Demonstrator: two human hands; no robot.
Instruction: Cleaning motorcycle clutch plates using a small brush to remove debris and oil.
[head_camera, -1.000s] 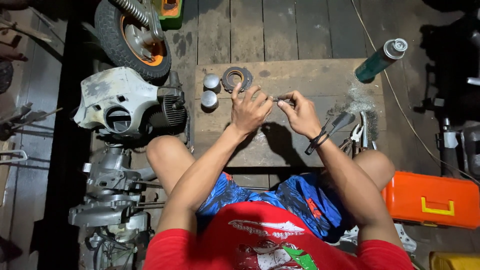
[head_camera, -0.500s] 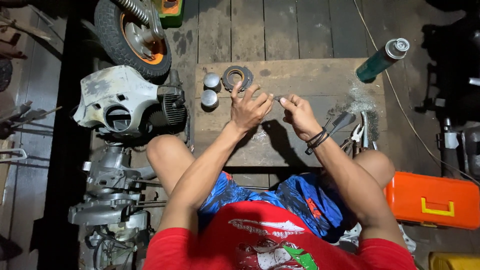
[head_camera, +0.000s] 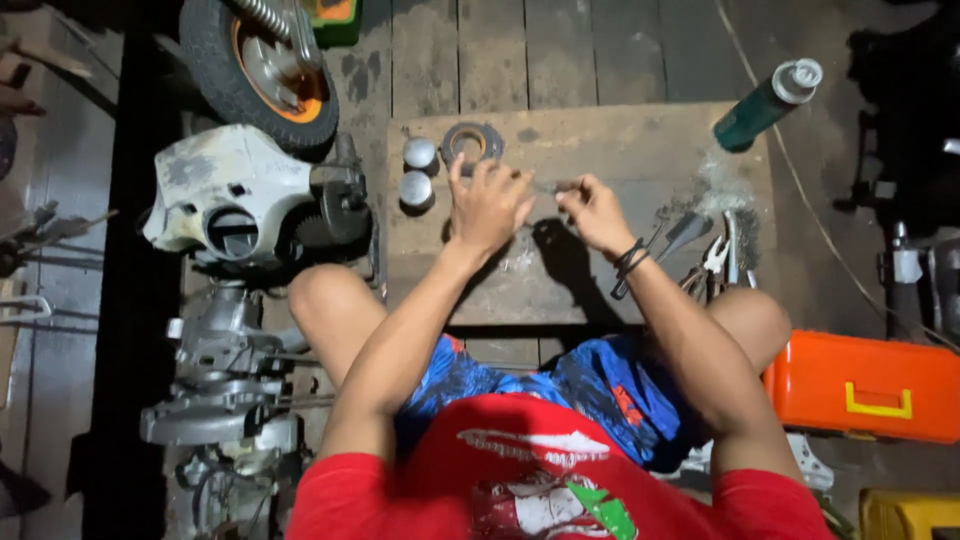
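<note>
The left hand (head_camera: 488, 205) has slid a little toward the far side of the wooden board (head_camera: 600, 135) since a moment ago. Its fingers are now spread and sit right at the flat metal ring (head_camera: 472, 142), touching its near edge or almost so. The right hand (head_camera: 597, 210) has stayed in about the same spot in the middle of the board. Its fingers are pinched shut on a thin little metal part (head_camera: 552, 186) that pokes out toward the left hand. The part is too small to say what it is. The left hand's grip is loose and open, with nothing clearly in it. So the work looks to be moving from the small part over to the ring.

Two round silver caps (head_camera: 417, 170) stand just left of the ring, close to the left hand. On the right side of the board lie pliers and other tools (head_camera: 705, 255), near the right wrist. A green spray can (head_camera: 768, 103) lies far right, well apart from the hands.

The board is bare in the middle and along its far edge, so the hands have room there. The left edge is tight, because a white engine cover (head_camera: 235, 195) and a wheel (head_camera: 255, 70) sit just beside it. An orange toolbox (head_camera: 865, 385) sits near the right knee.
</note>
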